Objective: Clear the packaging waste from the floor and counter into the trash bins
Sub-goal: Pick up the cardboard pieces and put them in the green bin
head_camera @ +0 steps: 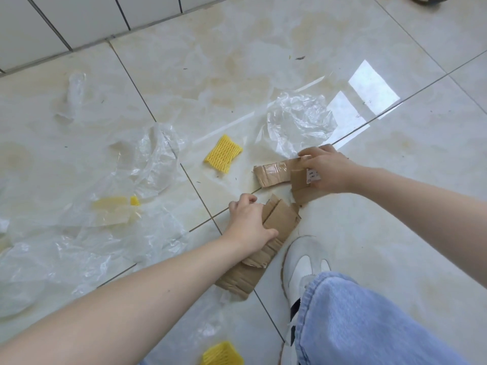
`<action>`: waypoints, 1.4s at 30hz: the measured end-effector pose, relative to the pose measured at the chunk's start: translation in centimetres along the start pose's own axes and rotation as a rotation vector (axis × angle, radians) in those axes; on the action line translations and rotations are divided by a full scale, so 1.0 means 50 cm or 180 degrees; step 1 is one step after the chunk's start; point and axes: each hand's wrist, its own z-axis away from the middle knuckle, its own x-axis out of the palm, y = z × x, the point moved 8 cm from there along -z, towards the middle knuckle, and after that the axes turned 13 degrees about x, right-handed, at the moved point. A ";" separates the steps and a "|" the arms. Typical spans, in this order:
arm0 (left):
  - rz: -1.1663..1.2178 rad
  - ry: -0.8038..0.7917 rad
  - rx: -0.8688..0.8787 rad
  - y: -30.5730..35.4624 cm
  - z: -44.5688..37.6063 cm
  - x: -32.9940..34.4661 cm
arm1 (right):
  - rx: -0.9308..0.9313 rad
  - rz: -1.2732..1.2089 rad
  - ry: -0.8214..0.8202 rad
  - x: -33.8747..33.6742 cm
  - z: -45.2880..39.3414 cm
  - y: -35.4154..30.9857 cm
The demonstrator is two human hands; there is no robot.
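Observation:
Torn brown cardboard lies on the glossy tiled floor in front of me. My left hand (250,225) grips the near cardboard piece (253,270), fingers curled over its upper edge. My right hand (326,167) holds the far taped cardboard piece (274,173), which carries a white label. A yellow foam net (223,153) lies just beyond the cardboard. Crumpled clear plastic film (297,122) sits behind my right hand, and more film (155,159) spreads to the left.
A large sheet of clear plastic (66,259) covers the floor at left, with a yellow foam piece (116,206) under it. Another yellow net (222,354) lies at the bottom edge. My white shoe (300,264) and jeans leg (355,325) are at right. A white tiled wall (66,19) runs behind.

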 end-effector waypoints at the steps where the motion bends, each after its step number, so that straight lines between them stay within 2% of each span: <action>1: -0.0022 -0.0027 -0.0025 0.008 -0.005 0.008 | 0.0013 0.0119 0.0010 0.001 -0.004 -0.005; 4: 0.0045 -0.0106 -0.0123 0.029 -0.015 0.036 | 0.0087 0.0235 0.0061 0.003 -0.009 -0.014; 7: 0.0165 0.0018 -0.0180 0.036 -0.021 0.039 | 0.0130 0.0248 0.0124 0.007 -0.002 -0.011; 15: 0.0586 -0.0037 -0.0565 0.014 -0.016 0.046 | 0.0156 -0.0174 0.0196 0.013 0.020 0.007; 19: 0.1164 -0.0234 -0.0753 -0.001 -0.014 0.055 | 0.0153 -0.0271 0.0217 0.015 0.019 0.008; 27: 0.1898 -0.0786 -0.0613 0.011 -0.019 0.069 | 0.0158 -0.0230 0.0062 0.025 0.028 0.009; 36: 0.2784 -0.1543 -0.0767 0.053 -0.007 0.086 | 0.0277 -0.0373 -0.0186 0.060 0.039 0.033; 39: 0.2709 -0.1742 -0.0891 0.065 -0.008 0.092 | 0.0237 -0.0366 -0.0211 0.063 0.040 0.032; 42: 0.2246 -0.1729 -0.0819 0.077 -0.014 0.100 | 0.0216 -0.0377 -0.0157 0.062 0.041 0.035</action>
